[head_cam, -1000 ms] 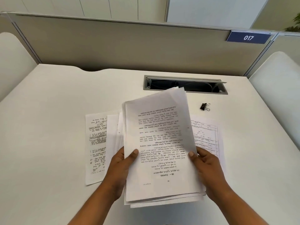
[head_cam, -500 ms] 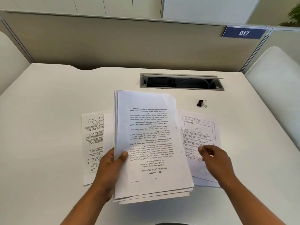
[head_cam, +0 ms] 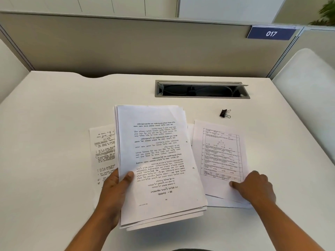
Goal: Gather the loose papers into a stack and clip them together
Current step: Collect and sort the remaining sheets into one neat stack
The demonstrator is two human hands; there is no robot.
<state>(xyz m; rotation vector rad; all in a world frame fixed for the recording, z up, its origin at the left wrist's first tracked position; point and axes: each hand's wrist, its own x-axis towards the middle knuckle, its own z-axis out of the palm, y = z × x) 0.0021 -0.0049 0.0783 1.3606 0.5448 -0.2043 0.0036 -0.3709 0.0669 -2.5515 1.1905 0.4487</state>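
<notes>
White worktop (head_cam: 54, 133) in a partitioned office cubicle; items as I log them from my remote station.

1. Left hand (head_cam: 112, 194): thumb on top, the other fingers hidden beneath, gripping a thick stack of white printed papers (head_cam: 159, 160) at its near left edge. The stack is held over the loose sheets, print upside down to me, lower sheets fanned at the near edge.
2. Right hand (head_cam: 255, 187): knuckles up, curled fingers touching the near right corner of a loose white sheet with a ruled table and triangle diagram (head_cam: 219, 156). I cannot tell whether they pinch or only press. More sheet edges show beneath it.
3. Handwritten white sheet (head_cam: 104, 151): flat, left of the stack, partly covered by it.
4. Small black binder clip (head_cam: 224, 113): alone beyond the table sheet, apart from all papers.
5. Grey cable slot (head_cam: 201, 89), lid raised; beige partition (head_cam: 126, 48); blue plate "017" (head_cam: 271, 33).
</notes>
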